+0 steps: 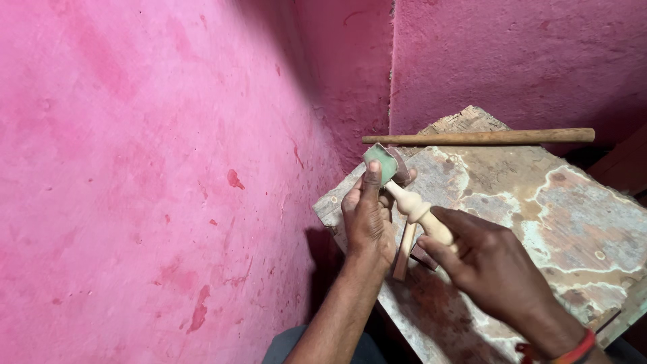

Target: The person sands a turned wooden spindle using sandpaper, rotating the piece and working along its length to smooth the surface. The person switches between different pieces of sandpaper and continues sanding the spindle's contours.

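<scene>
Wall: a rough pink plastered wall (148, 175) filled the left half of the view, with darker red blotches, and met a second pink wall at a corner toward 12 o'clock.
Left hand: the left hand (367, 216) sat just left of centre, fingers curled shut around a folded piece of green sandpaper (379, 162), the thumb pointing up toward 12 o'clock along the paper.
Sandpaper: it was wrapped over the upper end of the spindle, touching it.
Spindle: a pale turned wooden spindle (418, 212), with rounded beads along it, lay at the centre of the view above the near-left corner of the board; its long axis ran on a slant, the upper end toward 10 o'clock under the sandpaper and the lower end toward 4 o'clock inside the right hand.
Wood scrap: a narrow strip of wood (404, 253) stood almost upright beneath the spindle, between the two hands.
Right hand: the right hand (488, 266) came in from 5 o'clock, fingers closed around the spindle's lower end; a red band (573, 350) circled the wrist.
Surface: a worn board (559, 209) with peeling, stained paint served as the worktop.
Stick: a long round wooden stick (478, 137) lay across the far edge of the board, running from 9 to 3 o'clock.
</scene>
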